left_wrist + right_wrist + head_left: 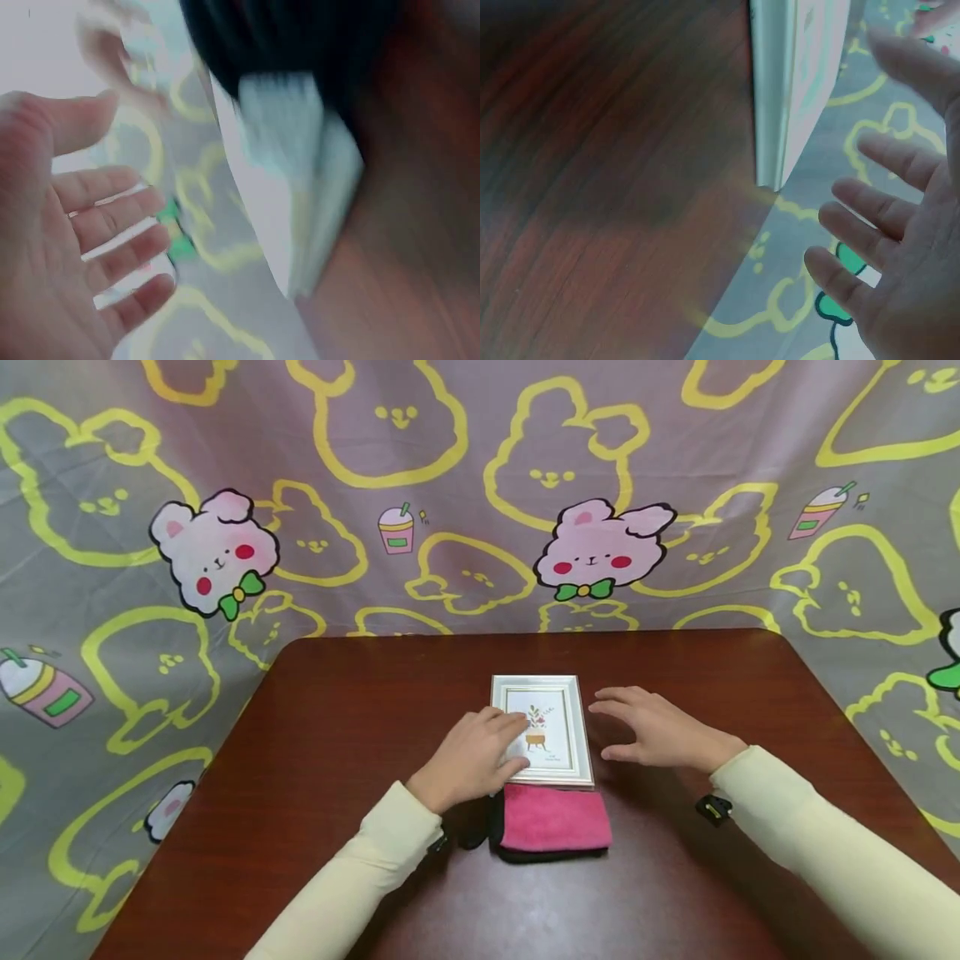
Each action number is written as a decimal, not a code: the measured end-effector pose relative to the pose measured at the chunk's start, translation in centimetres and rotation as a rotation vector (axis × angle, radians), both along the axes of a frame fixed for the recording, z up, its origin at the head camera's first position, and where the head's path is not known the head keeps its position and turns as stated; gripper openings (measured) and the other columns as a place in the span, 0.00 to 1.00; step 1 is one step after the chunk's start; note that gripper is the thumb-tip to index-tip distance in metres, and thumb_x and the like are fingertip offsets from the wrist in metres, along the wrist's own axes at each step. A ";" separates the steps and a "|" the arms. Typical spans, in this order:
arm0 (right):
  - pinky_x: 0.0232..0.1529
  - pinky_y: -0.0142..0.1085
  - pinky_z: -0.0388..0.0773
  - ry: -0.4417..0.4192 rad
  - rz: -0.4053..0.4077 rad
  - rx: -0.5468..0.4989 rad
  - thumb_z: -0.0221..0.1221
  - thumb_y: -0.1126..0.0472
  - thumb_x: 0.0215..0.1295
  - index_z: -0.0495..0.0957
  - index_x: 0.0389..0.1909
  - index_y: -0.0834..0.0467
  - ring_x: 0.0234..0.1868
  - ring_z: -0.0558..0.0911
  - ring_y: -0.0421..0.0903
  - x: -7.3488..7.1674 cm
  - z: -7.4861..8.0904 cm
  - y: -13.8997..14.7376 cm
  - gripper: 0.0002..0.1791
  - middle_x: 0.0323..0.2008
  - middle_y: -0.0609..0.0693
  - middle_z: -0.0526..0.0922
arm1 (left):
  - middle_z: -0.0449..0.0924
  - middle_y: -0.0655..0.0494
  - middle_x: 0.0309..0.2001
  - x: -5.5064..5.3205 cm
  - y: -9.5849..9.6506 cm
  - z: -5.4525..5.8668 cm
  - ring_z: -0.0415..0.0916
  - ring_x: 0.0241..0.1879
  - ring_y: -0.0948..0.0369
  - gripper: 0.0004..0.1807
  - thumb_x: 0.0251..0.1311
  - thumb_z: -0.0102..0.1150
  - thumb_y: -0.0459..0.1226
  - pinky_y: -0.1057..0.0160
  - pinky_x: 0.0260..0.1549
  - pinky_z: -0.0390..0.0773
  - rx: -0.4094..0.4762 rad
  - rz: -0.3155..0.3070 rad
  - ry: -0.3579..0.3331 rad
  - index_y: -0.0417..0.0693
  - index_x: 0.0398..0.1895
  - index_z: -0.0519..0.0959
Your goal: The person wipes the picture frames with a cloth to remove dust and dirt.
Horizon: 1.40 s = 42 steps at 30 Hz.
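A white picture frame (558, 735) with a potted-plant print lies face up on the table. In front of it sits a folded cloth (557, 818), pink on top and black beneath. My left hand (476, 756) hovers over the frame's left side, fingers spread and apart from the frame (300, 150) in the left wrist view. To the right of the frame is my right hand (652, 731), fingers extended and parted, thumb toward me. The right wrist view shows a gap between that hand (900, 240) and the frame's edge (772, 112). Neither hand holds anything.
The dark red-brown wooden table (360, 710) has rounded far corners. A grey curtain (480, 485) with yellow outlines and cartoon rabbits hangs behind and at both sides. Beside the cloth's left edge is a small dark shape (472, 837), too unclear to name.
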State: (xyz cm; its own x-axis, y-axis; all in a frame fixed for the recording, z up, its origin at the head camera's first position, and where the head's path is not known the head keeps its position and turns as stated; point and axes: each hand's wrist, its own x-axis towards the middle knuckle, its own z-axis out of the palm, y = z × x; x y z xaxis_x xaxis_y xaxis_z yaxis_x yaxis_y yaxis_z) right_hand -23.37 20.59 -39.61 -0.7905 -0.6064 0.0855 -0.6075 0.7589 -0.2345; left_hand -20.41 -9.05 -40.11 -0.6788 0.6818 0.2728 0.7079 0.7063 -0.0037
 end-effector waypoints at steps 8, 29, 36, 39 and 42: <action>0.58 0.61 0.72 0.052 0.029 0.035 0.74 0.44 0.48 0.77 0.60 0.61 0.66 0.71 0.61 -1.1 -1.1 -0.8 0.39 0.65 0.62 0.74 | 0.67 0.62 0.73 4.3 4.9 -0.1 0.69 0.67 0.60 0.36 0.66 0.49 0.62 0.58 0.64 0.69 -0.276 -0.279 0.121 0.56 0.71 0.67; 0.60 0.62 0.70 -0.059 0.033 0.110 0.72 0.41 0.51 0.79 0.59 0.58 0.68 0.69 0.63 -1.9 -2.3 -2.2 0.38 0.67 0.60 0.74 | 0.61 0.62 0.74 5.0 5.3 -2.6 0.67 0.67 0.60 0.48 0.54 0.59 0.68 0.55 0.54 0.78 -0.407 -0.245 -0.094 0.65 0.76 0.58; 0.63 0.63 0.68 -0.108 -0.004 0.105 0.72 0.41 0.51 0.77 0.62 0.60 0.69 0.68 0.65 -1.7 -2.1 -2.3 0.41 0.69 0.61 0.72 | 0.62 0.61 0.74 5.0 3.3 -2.0 0.72 0.62 0.58 0.48 0.54 0.60 0.67 0.55 0.54 0.77 -0.363 -0.170 -0.203 0.65 0.76 0.59; 0.63 0.63 0.67 -0.120 -0.016 0.106 0.72 0.41 0.51 0.76 0.62 0.60 0.69 0.67 0.65 -1.7 -2.0 -2.2 0.41 0.69 0.61 0.71 | 0.62 0.60 0.73 5.3 2.7 -2.1 0.69 0.65 0.57 0.49 0.52 0.62 0.68 0.55 0.57 0.76 -0.364 -0.163 -0.216 0.66 0.77 0.58; 0.63 0.63 0.67 -0.126 -0.013 0.104 0.71 0.40 0.52 0.76 0.63 0.60 0.69 0.67 0.65 -1.7 -2.1 -2.3 0.42 0.70 0.60 0.71 | 0.61 0.59 0.72 5.6 2.5 -2.4 0.64 0.68 0.57 0.53 0.49 0.65 0.68 0.56 0.56 0.78 -0.371 -0.145 -0.224 0.67 0.78 0.56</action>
